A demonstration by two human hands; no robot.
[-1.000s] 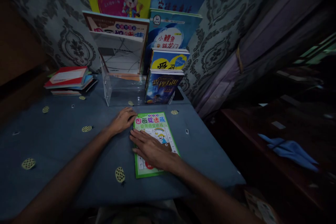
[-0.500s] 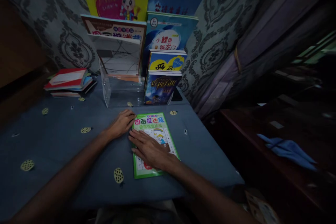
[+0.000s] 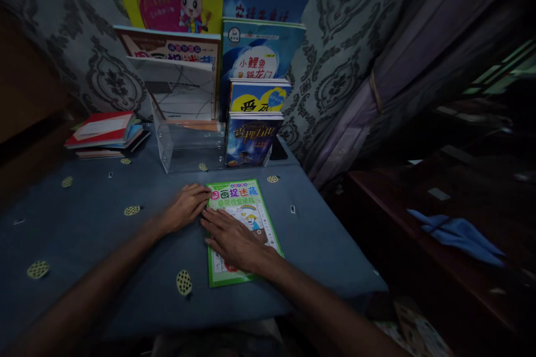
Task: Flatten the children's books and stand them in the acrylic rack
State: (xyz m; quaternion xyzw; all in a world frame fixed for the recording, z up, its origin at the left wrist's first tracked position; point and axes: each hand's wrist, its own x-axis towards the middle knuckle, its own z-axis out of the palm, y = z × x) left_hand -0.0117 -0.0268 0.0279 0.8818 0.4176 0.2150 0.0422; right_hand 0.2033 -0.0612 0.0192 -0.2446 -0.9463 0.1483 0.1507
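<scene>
A green-bordered children's book (image 3: 264, 213) lies closed and face up on the cloth-covered table. My right hand (image 3: 235, 241) rests flat across the left and middle of its cover, fingers stretched out, hiding part of the picture. At the upper left edge of the book is my left hand (image 3: 186, 207), palm down. Its fingers are extended and close together, with the tips touching that edge.
Behind the book stands a clear acrylic rack (image 3: 190, 150) with several picture books, including a dark blue book (image 3: 253, 142). A stack of books (image 3: 103, 129) lies at the back left. A black flat object (image 3: 278, 149) is beside the rack. A blue cloth (image 3: 458, 237) lies at right.
The view has shifted slightly, so things sit a little further left. Both hands stay at the book, almost unmoved.
</scene>
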